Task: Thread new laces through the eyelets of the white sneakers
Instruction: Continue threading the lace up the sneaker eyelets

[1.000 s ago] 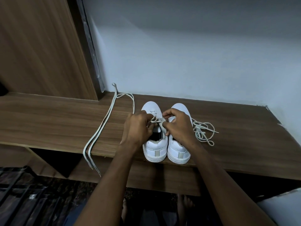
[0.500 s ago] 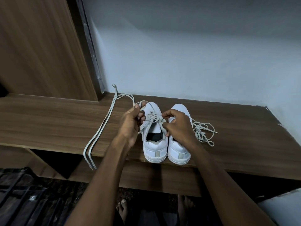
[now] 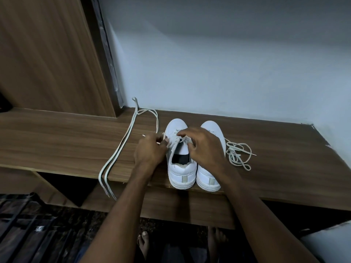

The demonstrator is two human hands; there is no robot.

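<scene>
Two white sneakers stand side by side on the wooden shelf (image 3: 57,141), heels toward me: the left sneaker (image 3: 180,173) and the right sneaker (image 3: 208,182). A pale lace (image 3: 175,144) is partly threaded through the left sneaker's upper eyelets. My left hand (image 3: 150,150) pinches one end of that lace beside the shoe's left flank. My right hand (image 3: 205,147) rests over the tongue area and pinches the lace's other side. My right hand hides most of the right sneaker's top.
A long loose lace (image 3: 121,147) runs from the back wall to the shelf's front edge and hangs over it. A tangled lace (image 3: 237,154) lies right of the sneakers. A wooden panel (image 3: 47,54) rises at left. Bare feet (image 3: 144,243) show below.
My left hand, which had drawn the lace out to the left, has come back closer to the left sneaker. My right hand has shifted slightly forward over the eyelets.
</scene>
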